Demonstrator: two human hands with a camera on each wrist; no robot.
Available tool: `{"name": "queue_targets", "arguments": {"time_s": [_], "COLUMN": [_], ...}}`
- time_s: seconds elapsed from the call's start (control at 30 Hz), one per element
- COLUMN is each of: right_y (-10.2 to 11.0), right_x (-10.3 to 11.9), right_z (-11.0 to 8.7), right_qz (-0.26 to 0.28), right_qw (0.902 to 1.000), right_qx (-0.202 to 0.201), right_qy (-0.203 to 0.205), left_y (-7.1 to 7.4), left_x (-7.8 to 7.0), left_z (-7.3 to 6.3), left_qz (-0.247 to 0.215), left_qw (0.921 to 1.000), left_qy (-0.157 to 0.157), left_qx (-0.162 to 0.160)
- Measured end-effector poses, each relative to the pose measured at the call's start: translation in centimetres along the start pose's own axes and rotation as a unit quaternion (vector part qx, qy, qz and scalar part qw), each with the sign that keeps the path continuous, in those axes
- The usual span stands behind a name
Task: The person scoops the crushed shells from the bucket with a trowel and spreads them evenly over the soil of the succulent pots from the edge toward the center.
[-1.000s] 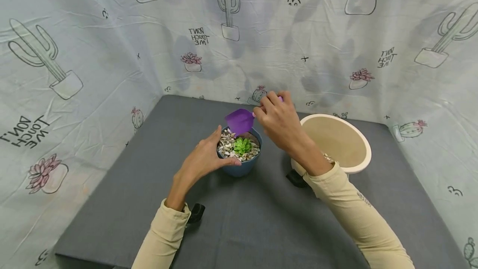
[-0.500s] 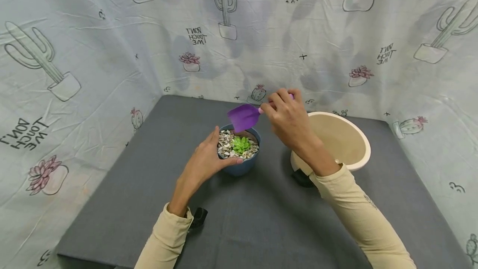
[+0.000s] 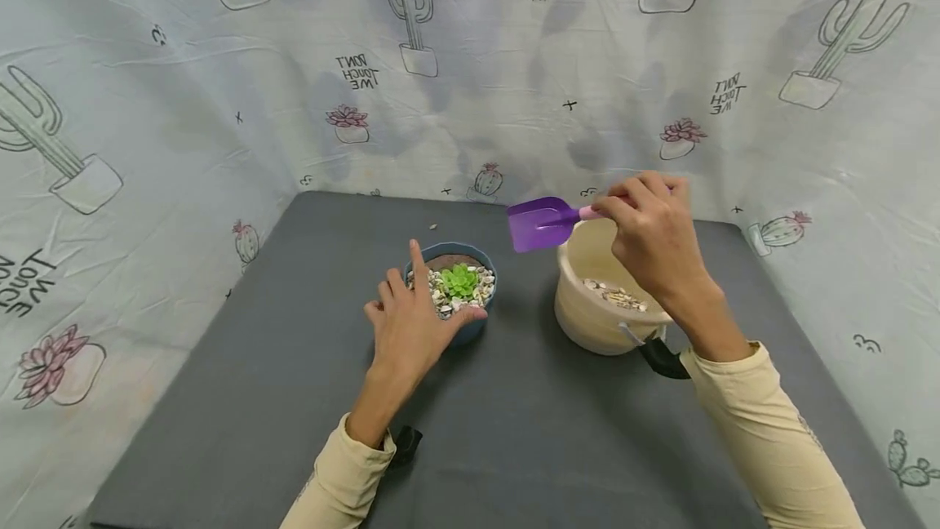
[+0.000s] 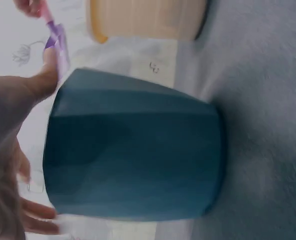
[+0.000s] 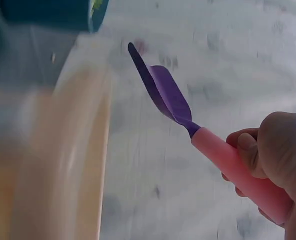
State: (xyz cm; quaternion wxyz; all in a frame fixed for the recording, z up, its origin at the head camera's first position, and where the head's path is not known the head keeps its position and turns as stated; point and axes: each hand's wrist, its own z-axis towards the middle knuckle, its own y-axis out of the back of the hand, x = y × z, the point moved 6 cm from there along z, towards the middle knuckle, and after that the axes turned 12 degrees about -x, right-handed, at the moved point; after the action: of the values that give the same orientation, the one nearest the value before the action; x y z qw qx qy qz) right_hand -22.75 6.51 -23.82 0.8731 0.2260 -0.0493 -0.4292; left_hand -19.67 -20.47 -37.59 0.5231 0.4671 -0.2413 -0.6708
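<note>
My right hand (image 3: 656, 239) grips the pink handle of a small purple hand shovel (image 3: 543, 224) and holds it raised between the two containers. No stones show on its blade; the right wrist view shows the fingers wrapped around the handle (image 5: 243, 175). My left hand (image 3: 411, 321) is at the near left of a blue plant pot (image 3: 487, 294), thumb and index finger spread at the rim. A bright green succulent (image 3: 459, 280) stands in the pot amid pale stones (image 3: 481, 288), with brown soil (image 3: 450, 260) showing at the back.
A cream bucket (image 3: 595, 325) with a wire handle stands right of the pot, some stones (image 3: 617, 295) at its bottom. One small stone (image 3: 433, 226) lies on the grey table (image 3: 294, 333) behind the pot. A cactus-print curtain (image 3: 470, 121) encloses the table's back and sides.
The shovel has lifted away from the pot and moved right toward the bucket. My left hand has loosened from the pot, its fingers now raised and spread. The view has shifted slightly right.
</note>
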Motion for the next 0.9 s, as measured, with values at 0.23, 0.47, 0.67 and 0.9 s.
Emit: {"name": "queue_targets", "arguments": {"time_s": [0.23,0.47,0.67,0.9], "right_y": [4.2,3.8,2.0,0.4], "right_x": [-5.7,-7.9,-7.8,-7.7], "right_z": [-2.6,-4.4,-5.4,-6.7], "right_qz": [-0.072,-0.137,-0.18,-0.237], "right_qw": [0.9969,0.9824,0.9658,0.9318], "right_qx": [0.027,0.121,0.17,0.246], "right_qy": [-0.02,0.038,0.078,0.122], "left_y": [-0.8,-3.1,-5.0,-6.8], "left_x": [-5.8,-11.6,-13.9,-15.7], "left_z": [1.3,2.4,2.5,2.0], "left_qz": [-0.139,-0.217,-0.218,-0.199], "left_qw": [0.9811,0.956,0.9438,0.9342], "left_qy": [-0.122,-0.187,-0.21,-0.233], "left_qx": [-0.057,0.063,0.133,0.183]}}
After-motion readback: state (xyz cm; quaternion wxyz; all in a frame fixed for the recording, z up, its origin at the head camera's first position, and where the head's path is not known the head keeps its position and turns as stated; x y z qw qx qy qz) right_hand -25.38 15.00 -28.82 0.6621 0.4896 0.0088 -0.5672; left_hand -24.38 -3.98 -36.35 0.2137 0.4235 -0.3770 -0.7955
